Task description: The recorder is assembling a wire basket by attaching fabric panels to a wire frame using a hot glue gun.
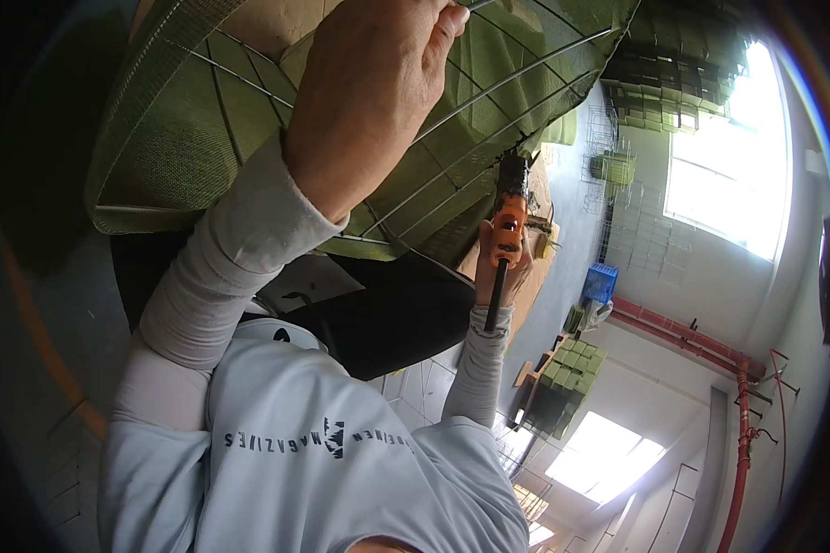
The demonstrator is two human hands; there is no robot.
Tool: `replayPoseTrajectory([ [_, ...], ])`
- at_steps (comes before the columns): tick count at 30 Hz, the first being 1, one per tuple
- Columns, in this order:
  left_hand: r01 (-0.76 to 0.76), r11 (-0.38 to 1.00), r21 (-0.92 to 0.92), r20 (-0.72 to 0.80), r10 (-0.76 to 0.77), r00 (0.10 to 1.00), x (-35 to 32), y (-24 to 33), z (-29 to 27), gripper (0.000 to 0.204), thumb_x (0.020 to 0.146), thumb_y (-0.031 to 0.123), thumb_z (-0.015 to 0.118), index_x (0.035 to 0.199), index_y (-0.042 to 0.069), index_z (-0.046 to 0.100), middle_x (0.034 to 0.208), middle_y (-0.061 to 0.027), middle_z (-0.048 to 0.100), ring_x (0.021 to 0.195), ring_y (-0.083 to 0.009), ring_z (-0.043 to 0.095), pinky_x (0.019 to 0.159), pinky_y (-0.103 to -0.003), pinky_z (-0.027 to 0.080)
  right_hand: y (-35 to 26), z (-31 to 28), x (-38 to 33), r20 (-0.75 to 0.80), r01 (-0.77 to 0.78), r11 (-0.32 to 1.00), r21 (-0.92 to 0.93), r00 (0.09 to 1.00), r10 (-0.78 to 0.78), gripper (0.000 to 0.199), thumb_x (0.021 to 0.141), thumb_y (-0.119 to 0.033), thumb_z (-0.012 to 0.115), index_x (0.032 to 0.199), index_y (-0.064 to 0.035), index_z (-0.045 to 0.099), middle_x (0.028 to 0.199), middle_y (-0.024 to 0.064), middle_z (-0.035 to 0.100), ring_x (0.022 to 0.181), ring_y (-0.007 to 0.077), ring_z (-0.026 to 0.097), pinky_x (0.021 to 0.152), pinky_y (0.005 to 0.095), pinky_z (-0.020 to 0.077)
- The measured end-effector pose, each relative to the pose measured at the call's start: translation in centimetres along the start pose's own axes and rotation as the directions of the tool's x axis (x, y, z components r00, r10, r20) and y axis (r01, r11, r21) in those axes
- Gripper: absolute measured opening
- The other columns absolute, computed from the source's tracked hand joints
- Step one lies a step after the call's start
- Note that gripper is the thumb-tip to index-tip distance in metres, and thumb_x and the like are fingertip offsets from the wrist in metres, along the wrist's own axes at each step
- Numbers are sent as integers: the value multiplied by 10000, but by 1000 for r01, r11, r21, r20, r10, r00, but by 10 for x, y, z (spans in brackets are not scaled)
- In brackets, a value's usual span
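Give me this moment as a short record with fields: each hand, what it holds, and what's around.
left hand: gripping a wire of the green mesh frame
right hand: closed around an orange and black power tool
tool tip: pointed into the frame's lower edge
frame: green netting over metal wires
behind: cardboard sheet, blue crate, stacked green frames, red pipes, bright windows

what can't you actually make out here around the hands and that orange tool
- Head view: the tip of the orange tool is hidden behind the green mesh frame.
- The right hand is small; its grip is mostly covered by the tool.
- The left hand shows only its back; what its fingers pinch is cut off at the top edge.
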State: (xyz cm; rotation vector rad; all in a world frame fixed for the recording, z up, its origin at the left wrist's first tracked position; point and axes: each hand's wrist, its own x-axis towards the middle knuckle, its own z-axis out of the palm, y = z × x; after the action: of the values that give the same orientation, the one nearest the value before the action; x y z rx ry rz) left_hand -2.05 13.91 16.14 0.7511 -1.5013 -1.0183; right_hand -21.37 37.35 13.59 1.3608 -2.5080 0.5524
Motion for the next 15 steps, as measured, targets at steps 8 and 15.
replayPoseTrajectory([
  [8,-8,1000,14,-18,8,1000,1,-2,4,218,933,138,561,798,-33,571,606,-190,553,539,-321,576,498,-372,421,5,-6,-3,71,-61,997,38,996,58,269,822,-208,731,894,3,580,691,149,621,611,299,636,560,367,469],
  [15,11,999,44,-10,-11,1000,0,8,2,202,934,132,560,811,-28,575,620,-186,559,540,-314,576,500,-369,422,-5,-12,-12,103,-83,996,-14,991,84,270,811,-227,748,912,-7,628,707,127,640,627,257,639,577,352,479],
])
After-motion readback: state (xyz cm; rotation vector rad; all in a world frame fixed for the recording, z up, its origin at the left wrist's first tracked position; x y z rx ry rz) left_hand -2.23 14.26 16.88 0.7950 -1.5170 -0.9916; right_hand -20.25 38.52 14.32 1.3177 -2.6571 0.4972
